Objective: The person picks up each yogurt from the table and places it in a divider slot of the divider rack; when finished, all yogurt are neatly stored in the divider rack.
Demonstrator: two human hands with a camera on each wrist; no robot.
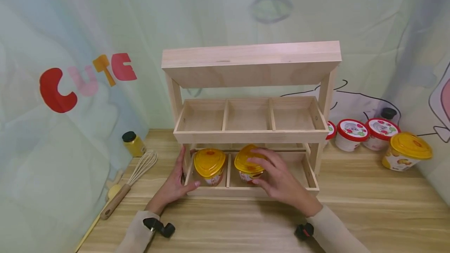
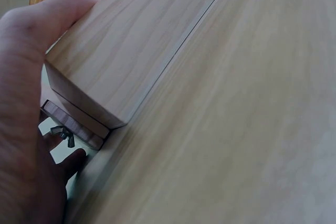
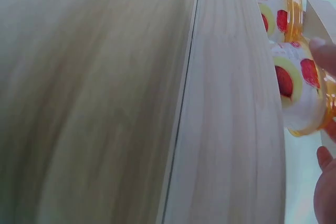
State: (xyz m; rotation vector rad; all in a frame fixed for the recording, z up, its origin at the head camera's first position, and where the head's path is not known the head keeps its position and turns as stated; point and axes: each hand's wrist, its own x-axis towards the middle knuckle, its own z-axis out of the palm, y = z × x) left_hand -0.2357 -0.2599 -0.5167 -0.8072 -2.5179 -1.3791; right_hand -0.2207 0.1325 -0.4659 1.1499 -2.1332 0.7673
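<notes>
A two-tier wooden rack (image 1: 251, 138) stands on the table, each tier divided into three compartments. One yellow-lidded cup (image 1: 209, 163) sits upright in the lower left compartment. A second yellow-lidded cup (image 1: 249, 163) is in the lower middle one, its lid tilted slightly. My right hand (image 1: 281, 179) holds this second cup, fingers over its lid and thumb at its front. At the lower tier's left end, my left hand (image 1: 175, 182) grips the rack, thumb over the front edge and fingers along the outer side. A wing nut (image 2: 64, 135) shows near those fingers in the left wrist view.
Right of the rack stand several red-lidded tubs (image 1: 351, 134) and another yellow-lidded cup (image 1: 407, 151). A yellow jar (image 1: 134, 144) with a black cap and a whisk (image 1: 130, 184) lie to the left. Printed cloth (image 1: 218, 15) hangs behind.
</notes>
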